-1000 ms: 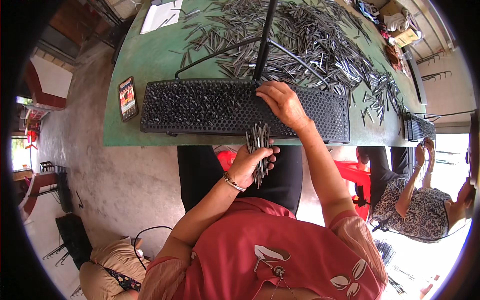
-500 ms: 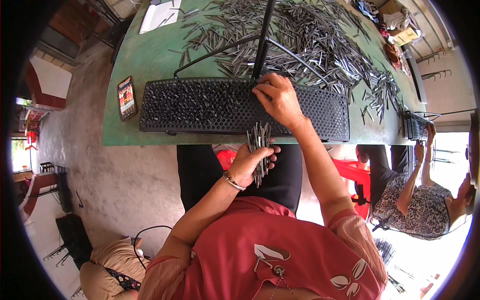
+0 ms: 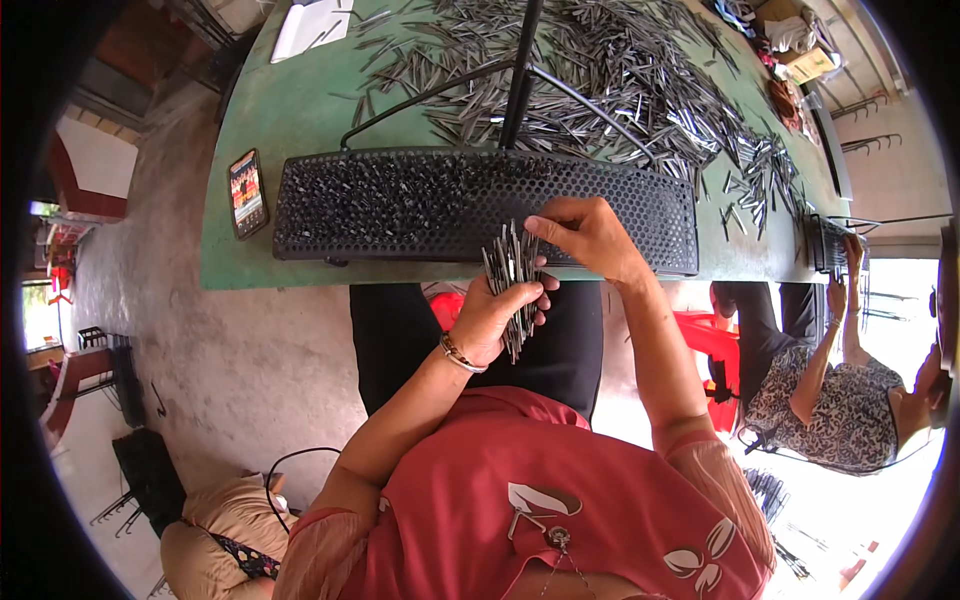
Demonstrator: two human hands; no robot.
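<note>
My left hand [image 3: 490, 318] is closed round a bundle of thin dark strips [image 3: 511, 262], held upright just off the table's near edge. At the top of that bundle my right hand [image 3: 590, 238] pinches with thumb and forefinger; its fingertips touch or nearly touch the strip ends, and whether one strip is between them is too small to tell. Behind both hands lies a long black perforated rack [image 3: 620, 215] with a metal frame. Strips stand packed in the holes of its left part [image 3: 380, 200], while the holes at its right show bare.
A large heap of loose strips [image 3: 640, 80] covers the green table [image 3: 235, 270] beyond the rack. A phone [image 3: 247, 195] lies left of the rack, white paper [image 3: 310, 30] at the far left. To the right a co-worker [image 3: 830, 400] handles another rack [image 3: 828, 245].
My right hand has come back from the rack's middle, toward me and slightly right, down to the bundle's top. My left hand still holds the bundle, hardly moved.
</note>
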